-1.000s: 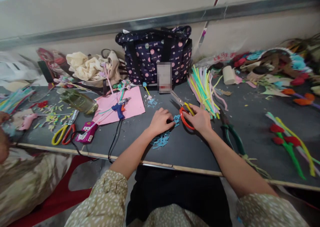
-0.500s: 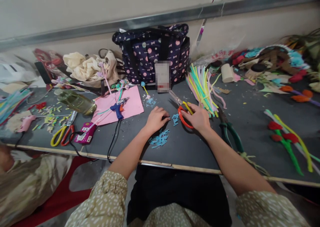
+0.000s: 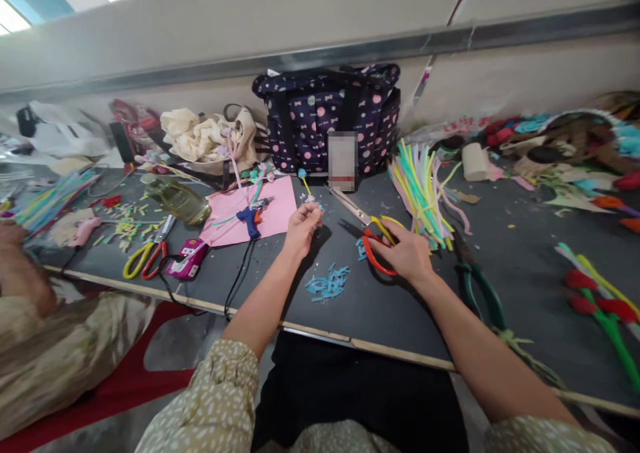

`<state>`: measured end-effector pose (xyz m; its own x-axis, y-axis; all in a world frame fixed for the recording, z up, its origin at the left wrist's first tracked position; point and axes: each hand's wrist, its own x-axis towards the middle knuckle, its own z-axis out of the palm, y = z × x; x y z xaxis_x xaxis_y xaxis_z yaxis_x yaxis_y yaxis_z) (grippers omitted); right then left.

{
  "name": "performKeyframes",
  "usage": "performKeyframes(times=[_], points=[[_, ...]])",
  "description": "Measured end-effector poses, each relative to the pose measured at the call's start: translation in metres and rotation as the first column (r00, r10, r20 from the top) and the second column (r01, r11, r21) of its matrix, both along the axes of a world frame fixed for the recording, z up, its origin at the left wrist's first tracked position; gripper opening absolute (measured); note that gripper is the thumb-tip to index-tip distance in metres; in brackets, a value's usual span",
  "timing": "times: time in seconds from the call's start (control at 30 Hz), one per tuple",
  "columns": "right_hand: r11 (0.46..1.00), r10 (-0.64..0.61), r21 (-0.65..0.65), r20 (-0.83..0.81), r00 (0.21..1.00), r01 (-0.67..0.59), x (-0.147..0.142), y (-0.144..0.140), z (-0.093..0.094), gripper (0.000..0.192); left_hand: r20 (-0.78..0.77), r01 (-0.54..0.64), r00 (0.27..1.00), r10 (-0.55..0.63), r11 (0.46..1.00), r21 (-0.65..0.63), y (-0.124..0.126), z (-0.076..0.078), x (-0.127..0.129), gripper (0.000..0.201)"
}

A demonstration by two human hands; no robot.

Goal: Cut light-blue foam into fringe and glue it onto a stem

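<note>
Left hand has moved forward, pinched, contents unclear; right hand grips scissors

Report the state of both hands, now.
Left hand: closed in a pinch; whether it holds anything cannot be told.
Right hand: closed, holding scissors by the handles.

Dim light casts soft shadows on the tabletop, with upper-left glare and stretched edges.
</note>
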<state>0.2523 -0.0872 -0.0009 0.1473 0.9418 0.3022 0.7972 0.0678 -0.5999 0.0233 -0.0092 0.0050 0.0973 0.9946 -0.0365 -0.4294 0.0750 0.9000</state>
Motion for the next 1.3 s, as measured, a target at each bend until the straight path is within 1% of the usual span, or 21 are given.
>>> performKeyframes(times=[0.03,0.1,0.27,0.4,0.67,0.9,1.07,1.3], points=[[1.0,0.027,0.013,0.016,1.0,-0.027,-0.002,-0.001,-0.001,0.055,0.068,-0.008,0.998,0.01,1.0,-0.029,0.001,0.0,-0.001,0.036],[0.996,0.076,0.037,0.048,0.996,-0.078,-0.005,-0.004,-0.003,0.054,0.146,-0.006,0.989,0.017,0.997,-0.072,0.003,0.001,-0.003,0.039],[0.985,0.151,0.071,0.113,0.982,-0.16,-0.01,-0.007,-0.005,0.052,0.213,-0.031,0.975,0.058,0.991,-0.128,0.005,-0.001,-0.006,0.036],[0.979,0.174,0.083,0.153,0.973,-0.188,-0.009,-0.008,-0.006,0.049,0.202,-0.042,0.977,0.068,0.991,-0.127,0.006,-0.003,-0.007,0.034],[0.977,0.159,0.112,0.206,0.966,-0.184,-0.007,-0.007,-0.011,0.05,0.154,-0.069,0.984,0.086,0.991,-0.114,0.005,-0.002,-0.006,0.035],[0.97,0.161,0.146,0.205,0.965,-0.193,-0.007,-0.007,-0.014,0.052,0.131,-0.088,0.987,0.094,0.995,-0.056,0.003,-0.004,-0.005,0.032],[0.97,0.158,0.15,0.208,0.965,-0.191,-0.007,-0.007,-0.013,0.048,0.11,-0.098,0.988,0.105,0.993,-0.065,0.002,-0.003,-0.005,0.031],[0.971,0.161,0.144,0.193,0.968,-0.19,-0.009,-0.007,-0.013,0.045,0.127,-0.098,0.986,0.106,0.993,-0.071,0.002,-0.004,-0.005,0.03]])
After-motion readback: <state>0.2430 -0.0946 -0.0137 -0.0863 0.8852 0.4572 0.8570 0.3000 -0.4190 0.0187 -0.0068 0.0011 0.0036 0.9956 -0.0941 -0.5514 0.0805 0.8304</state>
